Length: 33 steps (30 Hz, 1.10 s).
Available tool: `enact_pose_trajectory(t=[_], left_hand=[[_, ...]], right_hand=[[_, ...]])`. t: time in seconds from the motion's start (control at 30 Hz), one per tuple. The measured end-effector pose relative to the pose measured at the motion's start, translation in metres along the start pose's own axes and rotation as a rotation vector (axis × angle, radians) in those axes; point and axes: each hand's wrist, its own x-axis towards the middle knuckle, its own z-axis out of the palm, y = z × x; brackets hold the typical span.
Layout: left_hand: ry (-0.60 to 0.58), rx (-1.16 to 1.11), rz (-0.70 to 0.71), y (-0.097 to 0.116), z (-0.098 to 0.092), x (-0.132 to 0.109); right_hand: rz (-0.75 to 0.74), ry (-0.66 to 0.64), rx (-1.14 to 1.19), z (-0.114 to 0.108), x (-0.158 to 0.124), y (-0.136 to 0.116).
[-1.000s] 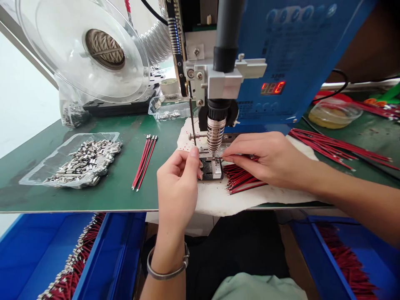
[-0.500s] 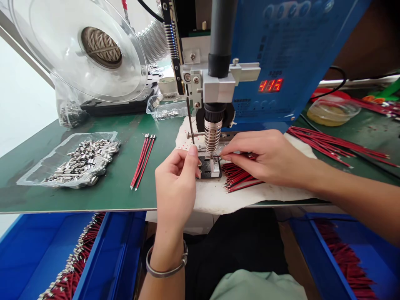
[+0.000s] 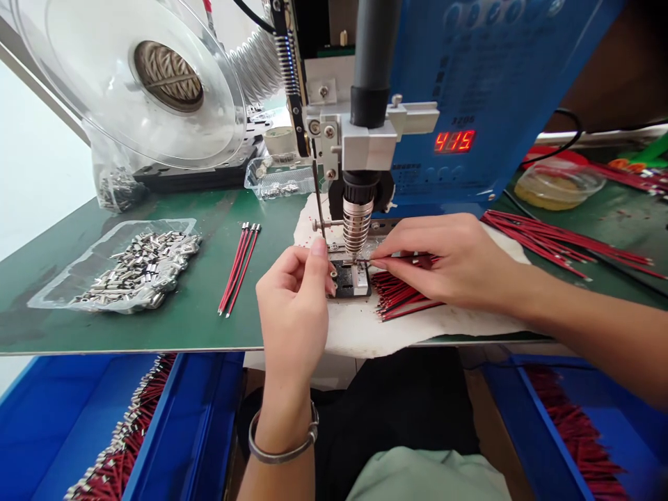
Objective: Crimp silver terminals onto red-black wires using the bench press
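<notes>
My left hand (image 3: 295, 299) is at the left of a small black fixture (image 3: 342, 287), its thumb against curled fingers. Small metal parts (image 3: 335, 274) peek out at its fingertips; most of what it holds is hidden. From the right, my right hand (image 3: 454, 261) pinches a thin red-and-black wire, its end under the soldering iron tip (image 3: 355, 256). The iron, with a coiled spring (image 3: 358, 226) around it, points straight down over the fixture. Under my right hand lies a bundle of red and black wires (image 3: 399, 296) on a white cloth (image 3: 365, 337).
A clear tray of small metal cylinders (image 3: 146, 268) and several finished wire pieces (image 3: 239, 271) lie at left. Behind stands a blue machine (image 3: 464, 83) with a red display. More wires (image 3: 563, 243) lie right. Blue bins (image 3: 177, 424) sit below the table edge.
Both hands stay in nearly the same place; my left thumb has shifted slightly up and left. The view has moved a little, and the red display now reads 415.
</notes>
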Motion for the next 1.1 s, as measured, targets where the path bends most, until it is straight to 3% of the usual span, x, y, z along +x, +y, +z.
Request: enact_pose_trajectory(t=[0.17,0.33,0.43,0.57,0.63,0.83,1.1], left_hand=[[0.147,-0.004,0.053,0.014,0.007,-0.023],[0.12,0.109,0.047,0.022,0.014,-0.052],[0.025,0.191,0.063,0.019,0.017,-0.064],[-0.248,0.264,0.053,0.01,0.022,-0.075],[-0.287,0.254,0.042,0.006,0.027,-0.078],[-0.184,0.124,-0.001,0.001,0.041,-0.075],[-0.115,0.04,-0.022,0.001,0.043,-0.071]], right_hand=[[-0.038,0.018,-0.028,-0.003,-0.002,-0.003],[-0.093,0.089,-0.045,-0.005,-0.005,-0.009],[-0.127,0.098,0.014,-0.007,-0.004,-0.013],[-0.213,0.148,0.139,-0.008,-0.003,-0.019],[-0.25,0.159,0.188,-0.007,-0.003,-0.02],[-0.274,0.184,0.26,-0.003,-0.004,-0.019],[-0.296,0.187,0.257,-0.004,-0.005,-0.021]])
